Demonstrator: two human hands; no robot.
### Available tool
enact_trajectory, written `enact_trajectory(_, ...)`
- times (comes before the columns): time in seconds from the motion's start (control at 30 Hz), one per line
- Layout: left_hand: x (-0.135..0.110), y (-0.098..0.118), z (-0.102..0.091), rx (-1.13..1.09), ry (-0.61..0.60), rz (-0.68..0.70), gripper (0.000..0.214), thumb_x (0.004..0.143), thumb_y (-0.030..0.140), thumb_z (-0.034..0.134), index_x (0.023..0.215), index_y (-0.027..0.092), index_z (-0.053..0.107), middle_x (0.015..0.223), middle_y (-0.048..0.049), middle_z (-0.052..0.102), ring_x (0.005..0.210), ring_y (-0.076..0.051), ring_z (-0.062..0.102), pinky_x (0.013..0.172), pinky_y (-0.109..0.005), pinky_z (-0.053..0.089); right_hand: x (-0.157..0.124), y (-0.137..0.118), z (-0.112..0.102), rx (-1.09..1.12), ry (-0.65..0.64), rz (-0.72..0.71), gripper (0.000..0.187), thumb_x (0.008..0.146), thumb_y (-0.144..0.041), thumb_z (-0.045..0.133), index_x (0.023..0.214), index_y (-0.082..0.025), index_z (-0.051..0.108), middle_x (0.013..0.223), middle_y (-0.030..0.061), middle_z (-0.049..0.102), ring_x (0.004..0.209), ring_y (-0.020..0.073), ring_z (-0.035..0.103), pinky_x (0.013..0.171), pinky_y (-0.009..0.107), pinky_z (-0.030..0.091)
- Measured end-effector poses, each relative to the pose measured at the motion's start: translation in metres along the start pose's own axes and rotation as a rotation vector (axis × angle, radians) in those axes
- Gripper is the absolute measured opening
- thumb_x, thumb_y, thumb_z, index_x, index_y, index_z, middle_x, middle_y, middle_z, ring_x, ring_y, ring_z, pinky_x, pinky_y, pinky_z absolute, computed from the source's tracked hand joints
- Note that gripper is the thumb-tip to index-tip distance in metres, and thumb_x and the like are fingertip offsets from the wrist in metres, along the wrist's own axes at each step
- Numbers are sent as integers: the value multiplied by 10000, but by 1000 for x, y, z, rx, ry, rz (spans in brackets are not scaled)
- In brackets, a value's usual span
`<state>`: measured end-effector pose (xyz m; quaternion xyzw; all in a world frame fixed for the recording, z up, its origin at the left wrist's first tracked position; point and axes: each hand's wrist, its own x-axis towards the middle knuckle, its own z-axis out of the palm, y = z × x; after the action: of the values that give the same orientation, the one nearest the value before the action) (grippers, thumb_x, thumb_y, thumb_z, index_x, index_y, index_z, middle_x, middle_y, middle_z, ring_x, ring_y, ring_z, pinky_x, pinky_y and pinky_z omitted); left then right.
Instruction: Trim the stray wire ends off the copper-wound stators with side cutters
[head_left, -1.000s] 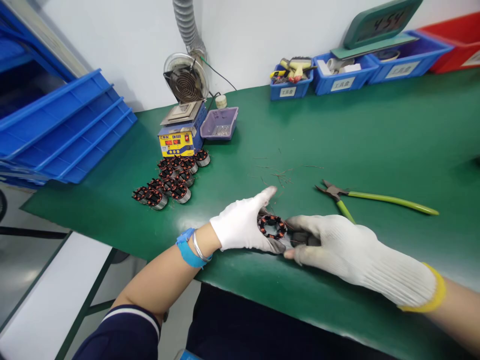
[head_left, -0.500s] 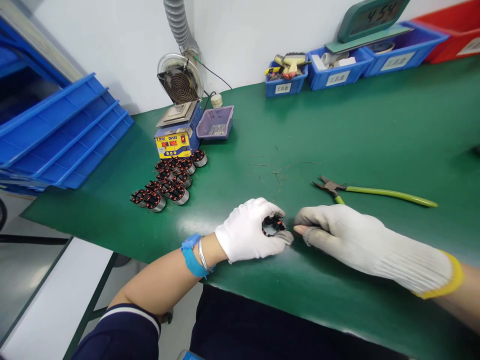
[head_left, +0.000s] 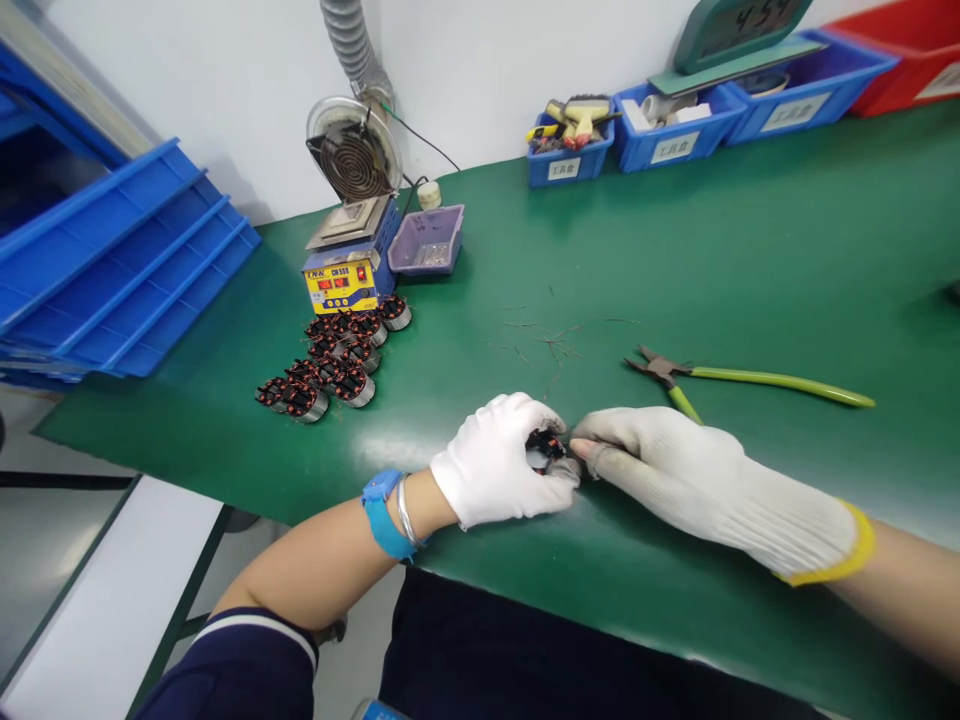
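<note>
Low over the green table, my left hand (head_left: 502, 462), in a white glove, is wrapped round a motor stator (head_left: 545, 448) with black insulation and copper windings. Its open ring faces up, and the glove covers much of its outside. At the stator's right side, my right hand (head_left: 637, 450) has thumb and forefinger pinched together, close to the left fingertips. Whatever the pinch holds is too small to make out. Behind the right hand lie green-handled cutting pliers (head_left: 780, 386), jaws apart. Thin wire clippings (head_left: 553, 345) are scattered beyond the left hand.
Several more stators (head_left: 330, 365) stand grouped at the left, before a solder pot (head_left: 345, 270) with a fume duct. A purple tray (head_left: 427, 240) sits beside it. Blue crates (head_left: 127, 265) lean at far left. Tool boxes (head_left: 574, 165) and a red bin (head_left: 907, 60) line the wall.
My right hand has moved left, up to the stator. The stator has tilted slightly in my left hand, which otherwise stays in place.
</note>
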<state>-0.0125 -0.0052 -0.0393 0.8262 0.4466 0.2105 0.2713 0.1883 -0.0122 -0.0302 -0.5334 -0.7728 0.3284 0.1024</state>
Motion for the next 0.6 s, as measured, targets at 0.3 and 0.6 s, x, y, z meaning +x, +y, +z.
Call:
enact_trajectory(0.3,-2,2,3,96,-15,37,205,679,309,633,864,232,587,846,-35,619,824,-241,599,740,-369,535,-1,2,-2,110,33,71,400,841,-530,451,625,-230,602,557,12,585,498,167,486,472,280,343)
enact_trajectory(0.6,-3,-5,16,163,38,168,145,731,298,585,853,221,607,868,-65,656,833,-250,586,750,-379,531,2,13,-15,388,-200,137,485,902,-614,474,671,-216,628,589,43,632,521,179,571,502,285,443)
